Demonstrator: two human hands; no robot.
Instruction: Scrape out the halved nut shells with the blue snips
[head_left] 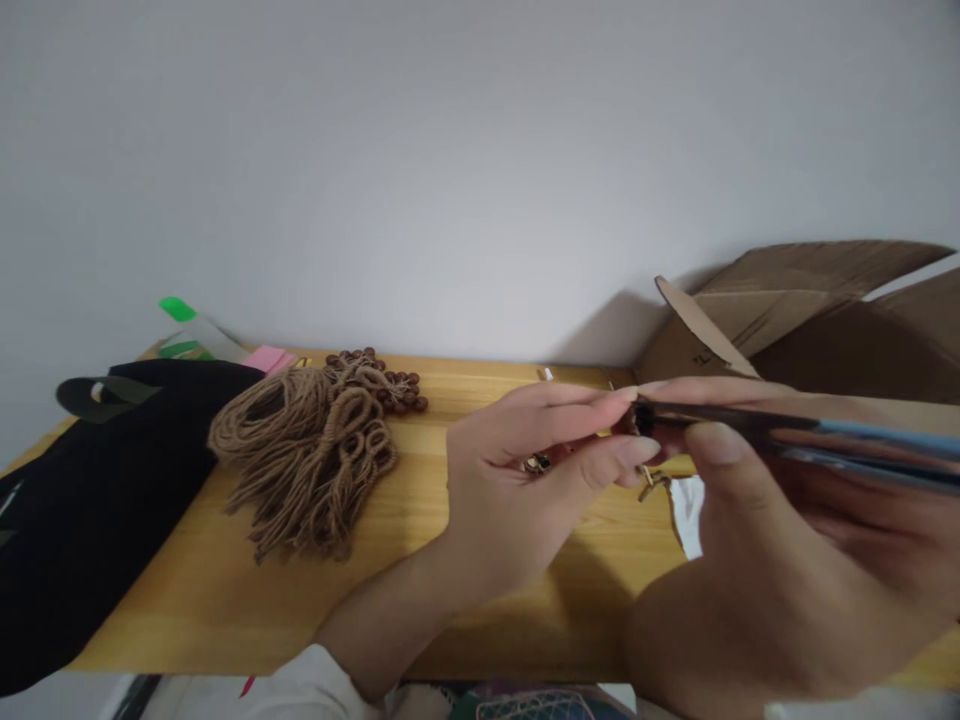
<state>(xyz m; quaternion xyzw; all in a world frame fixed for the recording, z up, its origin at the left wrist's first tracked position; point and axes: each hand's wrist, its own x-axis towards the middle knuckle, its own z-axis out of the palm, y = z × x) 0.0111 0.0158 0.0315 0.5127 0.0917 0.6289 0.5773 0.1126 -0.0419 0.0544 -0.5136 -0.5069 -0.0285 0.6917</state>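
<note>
My left hand (517, 475) is closed, with thumb and fingertips pinching a small dark brown piece (642, 416) whose kind I cannot make out. A small gold-and-dark item (537, 463) shows between the fingers of that hand. Dark, shiny metal tweezers (847, 440) lie in my right hand (795, 560), gripped between thumb and fingers. Their narrow tip reaches the dark piece at my left fingertips; whether it grips the piece is unclear. Just below the fingertips hangs or lies a short brown cord end (654, 484).
Bundled brown cords (315, 460) lie on the wooden table (420, 510), with brown beads (405, 390) behind. A black bag (112, 500) covers the left side. An open cardboard box (750, 310) stands back right. A white scrap (686, 515) rests near my right hand.
</note>
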